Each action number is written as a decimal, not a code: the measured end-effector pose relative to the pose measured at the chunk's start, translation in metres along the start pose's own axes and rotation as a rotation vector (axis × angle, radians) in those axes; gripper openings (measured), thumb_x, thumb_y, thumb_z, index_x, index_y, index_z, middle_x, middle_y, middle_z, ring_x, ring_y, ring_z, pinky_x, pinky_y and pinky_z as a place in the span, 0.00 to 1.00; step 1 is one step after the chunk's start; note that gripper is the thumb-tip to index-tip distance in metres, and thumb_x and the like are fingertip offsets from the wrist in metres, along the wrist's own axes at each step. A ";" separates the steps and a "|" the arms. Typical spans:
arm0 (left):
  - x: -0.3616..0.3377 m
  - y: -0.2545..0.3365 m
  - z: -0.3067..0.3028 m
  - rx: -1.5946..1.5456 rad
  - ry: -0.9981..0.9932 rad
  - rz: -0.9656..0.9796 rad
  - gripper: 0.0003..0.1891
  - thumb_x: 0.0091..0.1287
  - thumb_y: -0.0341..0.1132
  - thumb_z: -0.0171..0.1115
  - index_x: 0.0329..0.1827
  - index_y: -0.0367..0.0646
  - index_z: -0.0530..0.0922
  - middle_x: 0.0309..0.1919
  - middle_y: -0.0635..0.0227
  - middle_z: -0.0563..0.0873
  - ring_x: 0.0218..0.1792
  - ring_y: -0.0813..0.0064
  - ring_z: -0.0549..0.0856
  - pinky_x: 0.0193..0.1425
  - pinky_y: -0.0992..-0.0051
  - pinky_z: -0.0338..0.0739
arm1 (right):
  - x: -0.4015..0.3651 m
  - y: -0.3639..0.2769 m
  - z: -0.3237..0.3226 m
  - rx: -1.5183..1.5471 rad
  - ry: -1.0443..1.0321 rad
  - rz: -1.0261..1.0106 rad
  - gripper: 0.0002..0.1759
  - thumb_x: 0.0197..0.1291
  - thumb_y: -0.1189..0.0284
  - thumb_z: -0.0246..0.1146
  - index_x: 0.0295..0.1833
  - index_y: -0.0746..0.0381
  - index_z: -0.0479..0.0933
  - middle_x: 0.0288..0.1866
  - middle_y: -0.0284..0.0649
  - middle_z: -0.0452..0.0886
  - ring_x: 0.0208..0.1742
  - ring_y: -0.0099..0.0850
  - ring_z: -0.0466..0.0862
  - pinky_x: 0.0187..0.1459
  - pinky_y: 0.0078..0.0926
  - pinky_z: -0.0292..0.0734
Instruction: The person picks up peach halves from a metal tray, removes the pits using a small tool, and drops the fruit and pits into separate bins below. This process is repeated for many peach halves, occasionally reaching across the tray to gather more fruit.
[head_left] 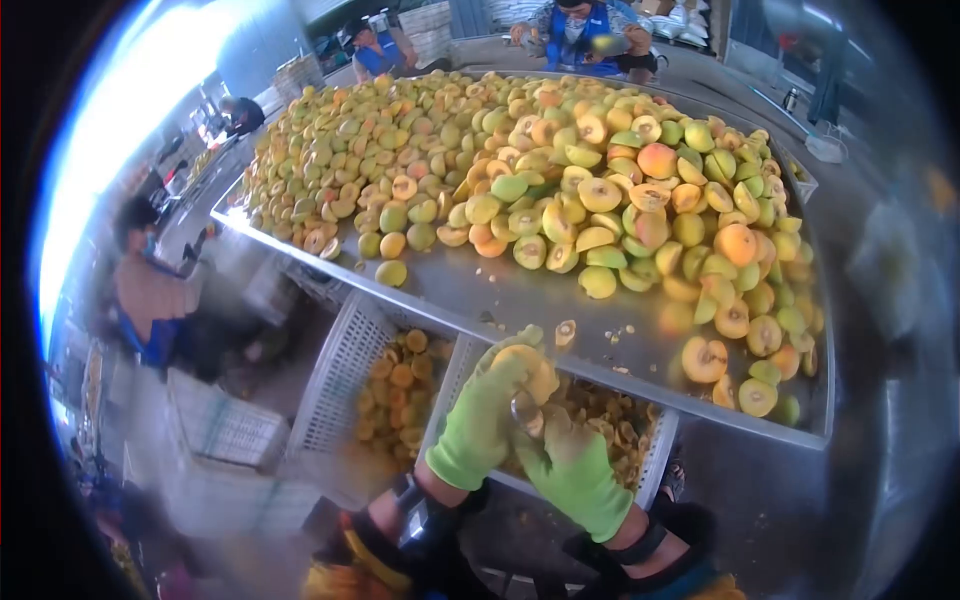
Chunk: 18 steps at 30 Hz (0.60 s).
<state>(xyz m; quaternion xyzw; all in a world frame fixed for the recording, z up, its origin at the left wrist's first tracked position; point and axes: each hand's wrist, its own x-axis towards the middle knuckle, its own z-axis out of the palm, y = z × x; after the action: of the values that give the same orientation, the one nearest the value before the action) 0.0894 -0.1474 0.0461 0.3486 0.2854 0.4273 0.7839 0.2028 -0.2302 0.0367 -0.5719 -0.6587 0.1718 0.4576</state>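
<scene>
Over the table's near edge, my left hand, in a yellow-green glove, is closed around a yellow peach. Just to its right and lower, my right hand wears a matching glove, and its fingers are curled around a small shiny metal tool with a rounded, spoon-like end. The tool's end is close against the fruit; whether it is inside the flesh cannot be made out. A loose pit piece lies on the metal table beyond my hands.
Halved and whole peaches are heaped across the table. Below its near edge stand a white crate with peach pieces and another with brownish pieces. Several people sit around, including one in a blue vest. Stacked crates stand left.
</scene>
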 end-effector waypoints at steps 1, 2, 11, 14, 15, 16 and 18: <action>-0.004 -0.003 0.000 -0.095 0.021 -0.014 0.26 0.71 0.45 0.60 0.65 0.36 0.71 0.53 0.61 0.80 0.55 0.64 0.81 0.59 0.68 0.79 | -0.006 0.000 0.004 -0.009 0.025 0.009 0.08 0.62 0.74 0.66 0.38 0.64 0.73 0.22 0.46 0.76 0.22 0.46 0.80 0.23 0.36 0.71; -0.005 -0.006 0.002 -0.186 0.032 -0.027 0.29 0.73 0.51 0.57 0.66 0.36 0.70 0.55 0.60 0.79 0.57 0.63 0.80 0.61 0.67 0.78 | -0.009 -0.001 0.006 -0.020 0.059 0.018 0.09 0.61 0.73 0.67 0.37 0.64 0.72 0.22 0.46 0.76 0.22 0.45 0.80 0.23 0.36 0.72; 0.013 -0.030 0.024 -0.446 0.031 -0.038 0.34 0.75 0.61 0.46 0.69 0.39 0.66 0.64 0.58 0.74 0.64 0.58 0.76 0.68 0.54 0.74 | -0.003 0.009 -0.008 -0.311 0.085 0.076 0.12 0.59 0.71 0.69 0.41 0.64 0.73 0.23 0.44 0.79 0.23 0.44 0.82 0.24 0.36 0.75; 0.021 -0.036 0.016 -0.192 -0.049 0.100 0.31 0.76 0.58 0.47 0.66 0.39 0.67 0.63 0.57 0.75 0.64 0.59 0.76 0.69 0.56 0.73 | 0.005 0.025 -0.002 -0.302 0.133 0.061 0.15 0.58 0.71 0.69 0.43 0.66 0.72 0.23 0.46 0.79 0.24 0.45 0.82 0.25 0.38 0.75; 0.021 -0.031 0.022 -0.234 -0.012 0.086 0.29 0.77 0.54 0.47 0.66 0.37 0.68 0.62 0.58 0.75 0.63 0.61 0.76 0.68 0.58 0.73 | 0.007 0.026 0.000 -0.333 0.126 0.090 0.16 0.58 0.72 0.69 0.45 0.66 0.71 0.23 0.47 0.80 0.24 0.45 0.83 0.25 0.38 0.76; 0.022 -0.028 0.025 -0.279 0.025 0.075 0.27 0.78 0.51 0.48 0.66 0.34 0.69 0.60 0.58 0.76 0.61 0.64 0.76 0.68 0.60 0.72 | 0.009 0.027 0.001 -0.368 0.117 0.116 0.17 0.57 0.72 0.68 0.47 0.67 0.71 0.24 0.48 0.80 0.25 0.45 0.83 0.25 0.38 0.76; 0.027 -0.028 0.023 -0.327 0.042 0.077 0.25 0.79 0.49 0.48 0.62 0.33 0.73 0.56 0.60 0.79 0.57 0.67 0.79 0.65 0.63 0.74 | 0.011 0.029 0.005 -0.422 0.081 0.143 0.17 0.58 0.69 0.68 0.47 0.67 0.72 0.25 0.45 0.80 0.24 0.43 0.83 0.24 0.36 0.76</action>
<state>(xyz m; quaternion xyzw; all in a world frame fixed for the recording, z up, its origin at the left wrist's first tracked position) 0.1320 -0.1419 0.0337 0.2180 0.2146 0.5049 0.8072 0.2167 -0.2106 0.0161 -0.7067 -0.6189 0.0392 0.3406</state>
